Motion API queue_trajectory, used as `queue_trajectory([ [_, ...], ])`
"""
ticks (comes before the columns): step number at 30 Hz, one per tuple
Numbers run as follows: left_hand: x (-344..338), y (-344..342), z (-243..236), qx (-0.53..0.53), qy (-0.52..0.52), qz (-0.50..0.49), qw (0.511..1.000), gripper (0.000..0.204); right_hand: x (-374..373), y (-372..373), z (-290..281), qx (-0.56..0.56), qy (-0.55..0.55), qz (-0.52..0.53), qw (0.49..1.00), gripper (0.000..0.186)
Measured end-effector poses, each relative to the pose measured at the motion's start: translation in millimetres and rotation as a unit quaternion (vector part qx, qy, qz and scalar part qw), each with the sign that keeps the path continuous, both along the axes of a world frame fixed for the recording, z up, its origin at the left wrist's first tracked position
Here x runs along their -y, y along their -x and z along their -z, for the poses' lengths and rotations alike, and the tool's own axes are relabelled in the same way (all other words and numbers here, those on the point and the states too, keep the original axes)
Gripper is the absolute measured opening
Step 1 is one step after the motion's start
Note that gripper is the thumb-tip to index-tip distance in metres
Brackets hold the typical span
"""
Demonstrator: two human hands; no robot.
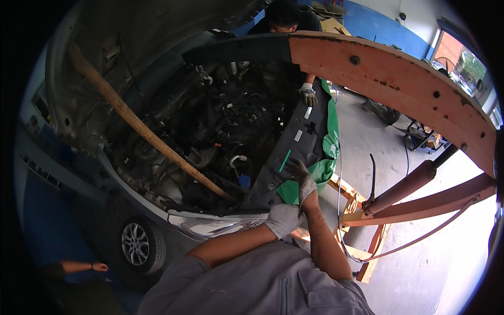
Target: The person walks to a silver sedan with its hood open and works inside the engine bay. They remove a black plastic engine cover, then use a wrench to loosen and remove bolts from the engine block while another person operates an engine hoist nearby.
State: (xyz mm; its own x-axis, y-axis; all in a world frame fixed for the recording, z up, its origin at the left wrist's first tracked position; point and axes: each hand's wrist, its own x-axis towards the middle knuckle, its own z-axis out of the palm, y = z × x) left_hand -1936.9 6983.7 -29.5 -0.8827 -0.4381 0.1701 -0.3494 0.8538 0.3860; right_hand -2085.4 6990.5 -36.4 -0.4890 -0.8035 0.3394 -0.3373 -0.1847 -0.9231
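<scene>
My left hand (284,220), in a pale work glove, is at the car's front edge, close beside my right wrist. Its fingers are hidden, so what it grips, if anything, does not show. My right hand (303,180), in a glove dark at the fingers, reaches over the black front panel (286,144) of the engine bay with its fingers stretched out. Beside those fingers lies a thin green strip (285,161) on the panel. A green cover sheet (329,137) drapes over the car's front, partly under my right hand.
A wooden pole (142,126) props up the hood over the engine (210,131). An orange crane arm (388,68) spans overhead, with its ram (404,186) at right. A co-worker's gloved hand (308,95) rests on the panel's far end. Another person's hand (100,267) shows near a wheel (137,243).
</scene>
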Motion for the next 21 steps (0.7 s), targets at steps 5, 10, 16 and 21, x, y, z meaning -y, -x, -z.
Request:
queue_trajectory([
  [5,11.4,15.1,-25.0,0.002,0.001,-0.099,0.995,0.029,11.0,6.6,-9.2,-0.211,-0.117,0.026,0.97,0.041],
  [10,29.4,27.0,-39.5,-0.033,0.011,-0.144,0.989,0.026,29.5,12.7,-18.6,-0.57,-0.194,-0.017,0.798,0.041],
  [16,47.2,42.8,-34.0,-0.001,-0.021,-0.19,0.982,0.026,40.4,26.6,-10.2,-0.462,-0.362,0.004,0.81,0.058],
  [21,58.9,45.6,-37.0,-0.004,0.036,-0.127,0.991,0.025,57.0,53.2,26.9,-0.473,-0.278,-0.099,0.83,0.064],
])
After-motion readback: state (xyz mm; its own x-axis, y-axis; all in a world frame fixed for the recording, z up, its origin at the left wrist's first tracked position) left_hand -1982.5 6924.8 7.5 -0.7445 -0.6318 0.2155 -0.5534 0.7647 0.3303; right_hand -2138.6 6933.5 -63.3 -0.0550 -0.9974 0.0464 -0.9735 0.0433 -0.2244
